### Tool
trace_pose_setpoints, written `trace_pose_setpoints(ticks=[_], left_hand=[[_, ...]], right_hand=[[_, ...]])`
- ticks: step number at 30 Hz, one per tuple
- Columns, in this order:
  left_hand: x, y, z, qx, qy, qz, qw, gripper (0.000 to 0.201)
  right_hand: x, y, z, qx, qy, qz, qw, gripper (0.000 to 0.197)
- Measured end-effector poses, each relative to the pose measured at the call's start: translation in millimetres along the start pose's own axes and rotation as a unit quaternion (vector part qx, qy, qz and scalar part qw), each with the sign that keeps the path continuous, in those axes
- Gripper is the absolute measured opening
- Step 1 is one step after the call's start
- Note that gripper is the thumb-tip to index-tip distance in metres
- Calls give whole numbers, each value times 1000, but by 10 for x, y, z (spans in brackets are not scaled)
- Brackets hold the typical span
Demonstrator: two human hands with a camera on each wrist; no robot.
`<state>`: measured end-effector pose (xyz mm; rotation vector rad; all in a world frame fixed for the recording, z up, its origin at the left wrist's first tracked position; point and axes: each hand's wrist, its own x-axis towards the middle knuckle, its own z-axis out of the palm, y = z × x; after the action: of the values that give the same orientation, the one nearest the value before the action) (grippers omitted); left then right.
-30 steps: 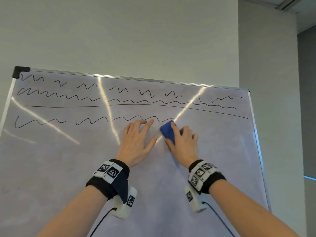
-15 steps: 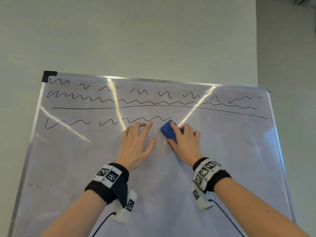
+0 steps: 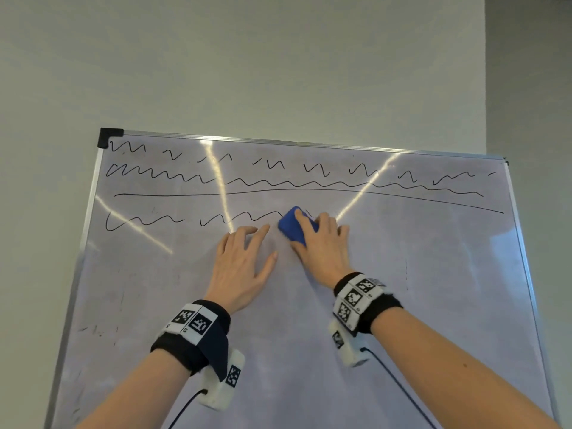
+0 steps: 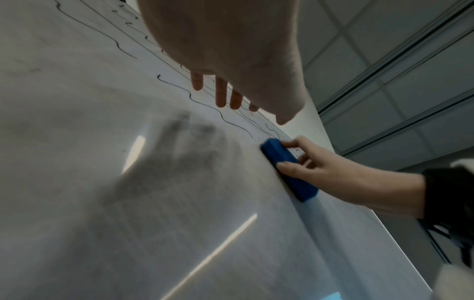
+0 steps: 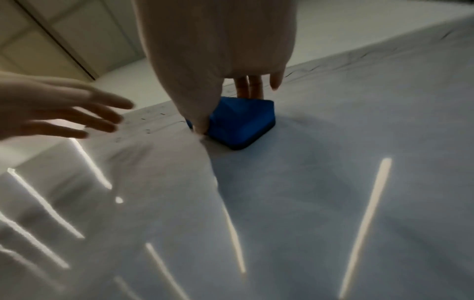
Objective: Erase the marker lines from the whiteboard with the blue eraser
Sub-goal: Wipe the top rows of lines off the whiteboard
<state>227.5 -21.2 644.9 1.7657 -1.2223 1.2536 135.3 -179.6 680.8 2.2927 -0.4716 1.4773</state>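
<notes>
Your right hand (image 3: 322, 243) pinches the blue eraser (image 3: 292, 226) by its sides, thumb on one long edge and fingers curled over the other, with its face flat against the whiteboard (image 3: 433, 274). The eraser sits near the board's middle, at the right end of the lowest wavy marker line (image 3: 241, 216). Your left hand (image 3: 244, 264) lies just beside it with fingers spread and straight; the left wrist view suggests the fingertips reach the board, but I cannot tell how firmly they press.

You appear to be mid-wipe on that lowest line. To the right of the eraser the row looks bare, while the squiggle runs on toward the left edge. Next, carry the eraser leftward along it, pressed flat; your left hand lies close to that path and may need to shift. The long straight line (image 3: 309, 191) and wavy rows under the top edge remain untouched.
</notes>
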Motion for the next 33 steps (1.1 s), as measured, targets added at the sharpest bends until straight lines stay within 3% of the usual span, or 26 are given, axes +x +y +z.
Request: trace_pose_setpoints(ticks=[2,4,7,9,13,17,20,23,29,33], left_hand=[[-35,-55,-40,9,6,-2,1000,58],[-70,-120,-80,19,5,-4,1000,58],[-71,-146,-100,22,8,-12,1000,58],[-40,-82,-85,25,15,-10,1000,58],[40,77,12,16,25,-12,999,57],[41,165,47,26,28,-9,999,56],[27,168,24,36,31,-5,999,57],[74,274,67,42,33,4,999,56],[385,790,435,33,23,105,994,51],[597,1039,716,97,-17,159,982,60]], right_hand=[[-32,307,-69,-13,-1,29,999,60],[-23,547,-144,-10,-12,116,993,60],[75,502,-127,-14,-16,181,983,60],[143,265,-87,9,-16,146,989,60],[-14,-80,33,31,17,-6,999,62],[-202,319,-8,20,25,-121,992,67],[-150,739,-67,13,44,-62,997,64],[-40,814,-106,30,25,10,999,57],[-237,938,-121,47,31,-75,996,55],[-349,1177,-164,57,44,-65,995,53]])
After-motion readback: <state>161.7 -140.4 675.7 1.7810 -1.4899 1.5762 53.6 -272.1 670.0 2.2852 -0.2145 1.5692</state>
